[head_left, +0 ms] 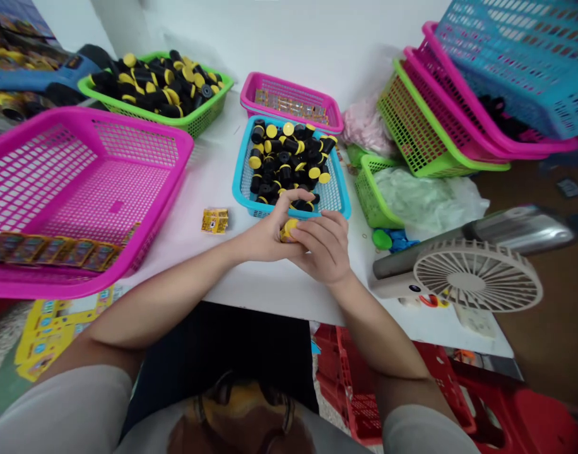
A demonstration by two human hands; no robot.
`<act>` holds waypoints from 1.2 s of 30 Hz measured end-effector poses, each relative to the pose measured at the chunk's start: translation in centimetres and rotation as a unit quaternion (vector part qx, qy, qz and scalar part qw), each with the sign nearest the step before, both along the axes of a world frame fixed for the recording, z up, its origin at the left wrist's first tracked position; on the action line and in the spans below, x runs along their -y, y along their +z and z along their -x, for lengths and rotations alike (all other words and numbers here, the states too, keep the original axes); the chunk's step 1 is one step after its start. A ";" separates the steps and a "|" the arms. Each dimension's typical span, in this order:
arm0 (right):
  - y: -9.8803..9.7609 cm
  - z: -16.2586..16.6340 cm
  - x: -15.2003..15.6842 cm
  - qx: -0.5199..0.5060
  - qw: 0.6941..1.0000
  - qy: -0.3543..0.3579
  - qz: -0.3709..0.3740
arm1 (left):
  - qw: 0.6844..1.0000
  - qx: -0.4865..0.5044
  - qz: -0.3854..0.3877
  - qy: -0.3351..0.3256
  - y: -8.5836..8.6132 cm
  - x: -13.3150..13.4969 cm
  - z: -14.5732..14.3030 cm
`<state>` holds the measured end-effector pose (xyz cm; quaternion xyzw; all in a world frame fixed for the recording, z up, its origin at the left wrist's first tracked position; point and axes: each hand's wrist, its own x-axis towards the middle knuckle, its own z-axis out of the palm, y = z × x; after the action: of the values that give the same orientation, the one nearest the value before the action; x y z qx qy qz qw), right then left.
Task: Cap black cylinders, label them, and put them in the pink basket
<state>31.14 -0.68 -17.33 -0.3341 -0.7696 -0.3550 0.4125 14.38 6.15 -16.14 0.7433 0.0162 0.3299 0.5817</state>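
Above the front of the white table, my left hand (264, 238) is closed round a small cylinder with a yellow cap (288, 231). The fingers of my right hand (323, 247) press on the same cylinder from the other side. Most of its body is hidden by both hands. Just beyond them stands a blue basket (239, 183) full of black cylinders with yellow caps (289, 161). On the table to the left of my hands lies a small gold printed packet (215, 221).
At left, a large pink basket (142, 164) holds a row of printed packets (57, 250). Behind are a green basket (199, 120) of black-and-yellow cylinders and a pink basket (334, 113) with small packets. Stacked baskets (412, 120), a fan (476, 277) and a metal tumbler (516, 230) stand at right.
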 end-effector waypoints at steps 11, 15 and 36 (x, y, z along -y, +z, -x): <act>-0.2 -0.4 -0.5 -0.037 0.996 0.080 0.012 | 0.928 -0.023 -0.234 0.290 2.5 3.5 4.3; -0.5 -0.8 -0.5 -0.035 0.997 0.055 0.033 | 0.881 -0.181 -0.225 0.375 6.1 5.7 11.9; 4.2 -1.9 -7.9 -0.180 0.869 -0.126 0.444 | 0.774 -0.490 -0.286 0.283 1.3 -8.7 27.5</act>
<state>33.07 7.25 -13.16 -0.6344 -0.7096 0.0416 0.3038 -13.11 14.85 -14.86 0.8984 0.4132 0.0604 0.1361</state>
